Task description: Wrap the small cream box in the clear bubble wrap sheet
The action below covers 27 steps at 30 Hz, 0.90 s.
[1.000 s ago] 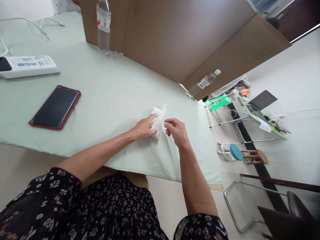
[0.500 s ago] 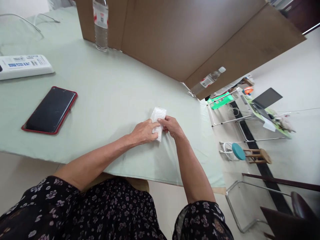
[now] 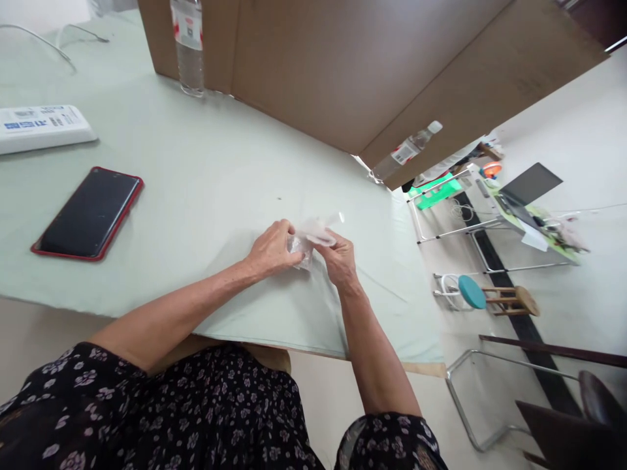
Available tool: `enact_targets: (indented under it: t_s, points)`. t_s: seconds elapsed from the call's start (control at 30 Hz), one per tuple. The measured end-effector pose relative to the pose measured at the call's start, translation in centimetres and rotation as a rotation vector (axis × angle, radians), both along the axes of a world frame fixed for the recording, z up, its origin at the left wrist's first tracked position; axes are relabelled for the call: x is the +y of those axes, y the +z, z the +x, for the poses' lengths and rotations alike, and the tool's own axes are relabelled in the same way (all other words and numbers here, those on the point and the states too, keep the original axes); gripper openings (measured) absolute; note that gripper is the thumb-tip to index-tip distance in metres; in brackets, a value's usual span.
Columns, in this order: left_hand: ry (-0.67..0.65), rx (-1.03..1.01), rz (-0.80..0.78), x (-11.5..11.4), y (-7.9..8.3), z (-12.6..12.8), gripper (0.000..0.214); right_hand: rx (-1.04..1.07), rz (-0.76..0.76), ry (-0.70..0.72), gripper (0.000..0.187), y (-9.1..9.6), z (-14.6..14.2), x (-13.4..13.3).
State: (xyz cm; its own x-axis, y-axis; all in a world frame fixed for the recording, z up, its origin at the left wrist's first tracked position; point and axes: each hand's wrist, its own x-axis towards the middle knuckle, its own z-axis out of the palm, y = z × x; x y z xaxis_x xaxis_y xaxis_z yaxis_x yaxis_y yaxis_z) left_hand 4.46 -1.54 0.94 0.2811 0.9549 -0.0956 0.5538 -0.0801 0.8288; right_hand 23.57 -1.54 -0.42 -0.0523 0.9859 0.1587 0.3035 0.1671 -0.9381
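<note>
Just above the table's green cloth [image 3: 235, 163], my two hands meet at a small white bundle. My left hand [image 3: 271, 250] is closed on its crinkled, see-through part, which looks like bubble wrap [image 3: 300, 253]. From the other side, my right hand [image 3: 339, 261] pinches a lifted flap of the white wrap [image 3: 317, 230] between thumb and fingers. A pale end of the flap sticks up and away, slightly blurred. Whatever the wrap may contain is hidden.
A tablet in a red case [image 3: 91, 212] lies to the left, near a white box-like device [image 3: 46, 127]. Behind stands a large cardboard panel [image 3: 304, 72], with one water bottle [image 3: 189, 55] upright and another bottle [image 3: 406, 153] by its right fold. Stools [image 3: 471, 292] stand beyond the table.
The flat white bundle has been opened up: a flap is now lifted and folded out by my right hand. My left hand has shifted slightly left. The view has moved a little.
</note>
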Motion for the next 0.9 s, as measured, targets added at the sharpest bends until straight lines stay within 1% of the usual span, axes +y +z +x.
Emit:
enact_targets:
  t_s: [0.07, 0.13, 0.17, 0.23, 0.3, 0.33, 0.37, 0.43, 0.47, 0.53, 0.6, 0.67, 0.73, 0.8, 0.9]
  points:
    - [-0.017, -0.025, 0.052, 0.1, -0.2, -0.1, 0.068, -0.094, 0.05, 0.015, 0.032, -0.1, 0.3, -1.2]
    - [-0.1, -0.043, 0.109, 0.4, -0.5, -0.2, 0.073, -0.197, 0.105, 0.036, 0.034, -0.3, 0.7, -2.2]
    - [-0.144, -0.046, 0.127, 0.6, -0.6, -0.3, 0.069, -0.254, 0.138, 0.06, 0.034, -0.4, 0.8, -2.7]
    - [-0.195, -0.049, 0.142, 0.8, -0.9, -0.4, 0.053, -0.372, 0.219, 0.132, 0.04, -0.6, 1.0, -3.4]
    - [-0.198, -0.058, 0.151, 1.0, -1.1, -0.5, 0.036, -0.488, 0.306, 0.203, 0.052, -0.9, 1.0, -3.9]
    - [-0.197, -0.065, 0.161, 1.0, -1.3, -0.5, 0.03, -0.539, 0.342, 0.215, 0.056, -1.1, 0.9, -4.1]
    - [-0.199, -0.075, 0.174, 1.1, -1.4, -0.5, 0.025, -0.581, 0.365, 0.209, 0.056, -1.3, 0.8, -4.1]
    - [-0.2, -0.099, 0.195, 1.2, -1.5, -0.5, 0.016, -0.605, 0.369, 0.164, 0.046, -1.5, 0.6, -3.7]
    - [-0.194, -0.114, 0.202, 1.3, -1.5, -0.6, 0.014, -0.579, 0.351, 0.139, 0.04, -1.4, 0.4, -3.4]
    - [-0.167, -0.152, 0.193, 1.5, -1.3, -0.8, 0.014, -0.46, 0.271, 0.108, 0.035, -1.1, 0.2, -2.6]
    - [-0.171, -0.211, 0.127, 1.8, -0.9, -1.2, 0.02, -0.288, 0.11, 0.097, 0.034, -0.5, 0.0, -1.8]
    - [-0.235, -0.265, 0.03, 2.0, -0.6, -1.7, 0.03, -0.121, -0.081, 0.091, 0.035, 0.0, -0.2, -1.3]
    - [-0.299, -0.269, -0.029, 2.1, -0.4, -2.1, 0.034, -0.018, -0.207, 0.079, 0.038, 0.2, -0.4, -1.0]
    - [-0.31, -0.237, -0.032, 2.1, -0.4, -2.2, 0.031, 0.014, -0.236, 0.065, 0.041, 0.2, -0.5, -0.9]
    - [-0.285, -0.234, -0.029, 2.2, -0.6, -2.0, 0.026, 0.006, -0.217, 0.079, 0.04, -0.2, -0.5, -0.8]
